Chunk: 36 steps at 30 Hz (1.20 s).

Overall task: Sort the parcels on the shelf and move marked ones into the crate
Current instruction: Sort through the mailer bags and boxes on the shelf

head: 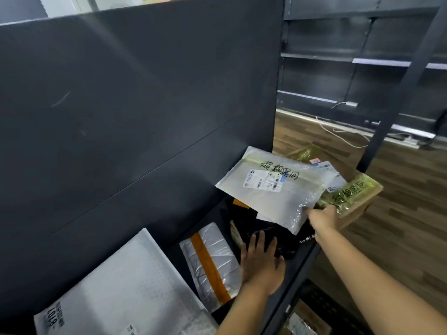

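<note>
Right hand point(323, 217) clamped on one marked parcel point(273, 187); left hand point(262, 264) flat, fingers apart.

Parcel storeroom: dark shelving point(358, 60), parcels point(273, 187)

Dark shelf point(294, 269) bears a white mailer point(116, 293), taped parcel point(212, 264) and black bag point(278, 240).

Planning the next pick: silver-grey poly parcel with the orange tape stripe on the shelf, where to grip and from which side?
Take the silver-grey poly parcel with the orange tape stripe by its near short end, coming from the open shelf front. It lies flat with its long axis running front to back, the soft film should pinch easily, and the left hand is occupied on the black bag beside it.
</note>
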{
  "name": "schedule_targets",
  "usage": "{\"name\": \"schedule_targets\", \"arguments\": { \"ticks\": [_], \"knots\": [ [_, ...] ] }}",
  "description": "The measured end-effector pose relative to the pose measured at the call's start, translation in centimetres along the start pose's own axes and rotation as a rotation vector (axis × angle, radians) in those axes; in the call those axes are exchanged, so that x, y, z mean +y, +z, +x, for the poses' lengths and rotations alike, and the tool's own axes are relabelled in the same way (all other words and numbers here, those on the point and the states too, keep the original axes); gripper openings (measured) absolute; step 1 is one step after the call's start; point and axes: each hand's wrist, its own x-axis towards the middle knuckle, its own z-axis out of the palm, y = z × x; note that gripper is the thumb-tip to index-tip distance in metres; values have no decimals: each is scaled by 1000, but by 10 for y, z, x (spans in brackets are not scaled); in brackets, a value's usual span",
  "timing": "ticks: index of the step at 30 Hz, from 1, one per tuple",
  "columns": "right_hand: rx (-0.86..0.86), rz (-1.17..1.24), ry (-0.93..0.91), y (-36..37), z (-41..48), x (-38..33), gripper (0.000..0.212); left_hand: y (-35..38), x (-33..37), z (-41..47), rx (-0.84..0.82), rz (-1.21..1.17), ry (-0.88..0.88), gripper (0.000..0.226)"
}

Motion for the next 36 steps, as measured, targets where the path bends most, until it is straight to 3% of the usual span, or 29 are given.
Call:
{"name": "schedule_targets", "arguments": {
  "ticks": [4, 13, 16, 18, 21, 23, 24, 26, 28, 30, 34, 36],
  "knots": [
    [-133, 30, 53, 5, 6, 1, 17, 2, -4, 0, -11, 11, 4, 58],
    [-263, 149, -145, 1, -11, -20, 28, -6, -5, -1, -74, 113, -19, 59],
    [-295, 234, -224, -17, -21, -35, 29, -13, -3, 0, -52, 45, -62, 59],
    [-348, 308, -259, -36, -26, -44, 27, -17, -4, -2, 42, -186, -161, 57],
    [-483, 419, -283, -77, -35, -50, 22, -37, -7, -16, 252, -869, -371, 54],
    [-599, 465, -273, -112, -38, -49, 57, -57, -12, -28, 340, -1411, -456, 58],
    [-647, 480, -265, -130, -43, -47, 69, -67, -17, -35, 362, -1691, -467, 63],
    [-731, 496, -278, -163, -50, -43, 54, -83, -31, -58, 338, -2089, -368, 68],
    [-791, 489, -245, -191, -58, -37, 35, -98, -37, -87, 267, -2087, -265, 65],
    [-877, 395, -206, -211, -63, -30, 36, -100, -36, -111, 179, -1948, -226, 61],
    [-930, 260, -149, -231, -73, -6, 50, -90, -1, -150, 159, -1532, -173, 28],
    [-920, 217, -161, -237, -76, 6, 76, -82, 15, -164, 193, -1476, -174, 25]
  ]
}}
